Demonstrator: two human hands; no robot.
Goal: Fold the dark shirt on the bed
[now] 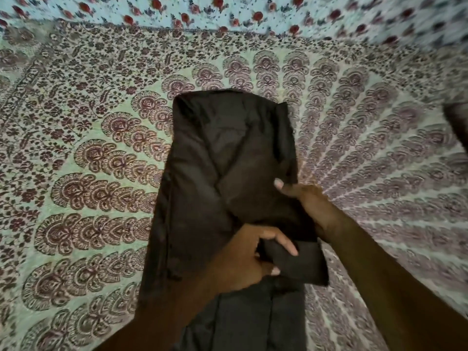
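1. On the patterned bed [96, 158] lies the dark shirt [222, 153], folded into a long narrow strip.
2. Left hand [243, 259] grips a folded sleeve end, fingers [286, 245] curled round it.
3. Right hand [309, 206] pinches the shirt's right edge, thumb on top.

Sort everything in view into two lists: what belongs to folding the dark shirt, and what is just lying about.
Part of the job:
- dark shirt, lying in a long strip on the bed
- left hand, gripping a fold of it
- right hand, pinching its right edge
- patterned bedspread, the folding surface

Just lying about:
- floral cloth along the far side
- blurred dark object at the right edge, unidentifiable
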